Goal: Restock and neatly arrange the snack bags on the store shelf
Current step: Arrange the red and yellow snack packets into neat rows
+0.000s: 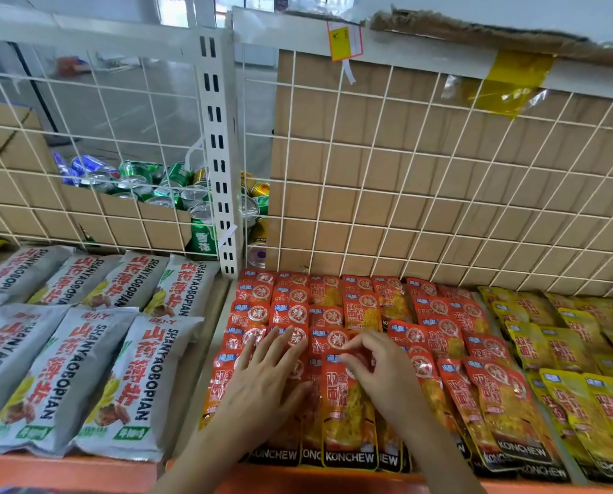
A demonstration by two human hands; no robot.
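A white post (219,137) with slots stands at the back of the shelf (66,472); everything here is placed from it. Just right of the post's foot lie the red snack bags (437,315), flat and overlapping in rows that run from the back wire to the shelf's orange front lip; both hands are on this patch, nearer the front than the post is.

The left hand (266,379) lies flat on the red bags closest to the post, palm down, fingers straight and spread wide, holding nothing; the right hand (376,372) is one bag further right of the post, its fingers curled tight and pinching the top edge of the front red bag (344,415); that bag lies on top of its neighbours with its black bottom strip at the shelf lip.

Left of the post lie grey snack bags (84,369) in two rows, side by side and slightly slanted; well to the right of the post, beyond the red ones, lie yellow snack bags (565,351), overlapping loosely.

Behind the post and to its left, drink cans (144,180), green, blue and gold, are heaped in an open box; right of the post a wire grid (335,144) rises at the back with a cardboard sheet (440,172) behind it; yellow tape (511,80) sits on the top rail, far right of the post, and a yellow tag (342,39) hangs nearer to it.
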